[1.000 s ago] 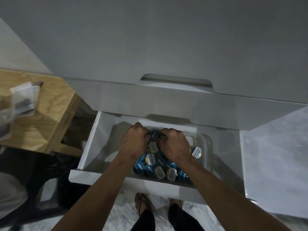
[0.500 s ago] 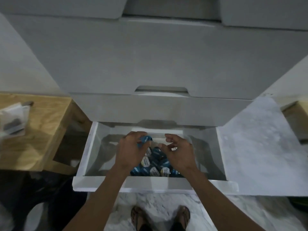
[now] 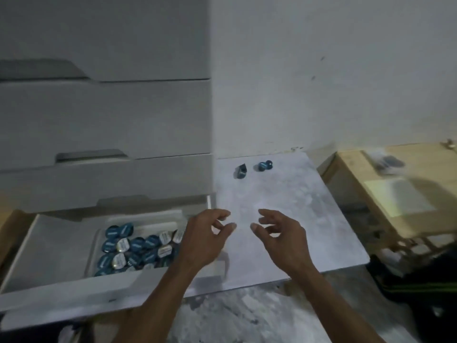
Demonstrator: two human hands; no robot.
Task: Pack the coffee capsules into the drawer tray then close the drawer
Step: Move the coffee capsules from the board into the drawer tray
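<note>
left hand point(image 3: 202, 240), right hand point(image 3: 282, 240): fingers hanging loose, gripping nothing | two capsules point(image 3: 252, 168) lying tipped on desk point(image 3: 284, 206) | drawer point(image 3: 61, 290) standing open

Two loose capsules point(image 3: 252, 168) on the marble slab point(image 3: 284, 206), one open drawer point(image 3: 61, 288), two hands point(image 3: 205, 240)
</note>
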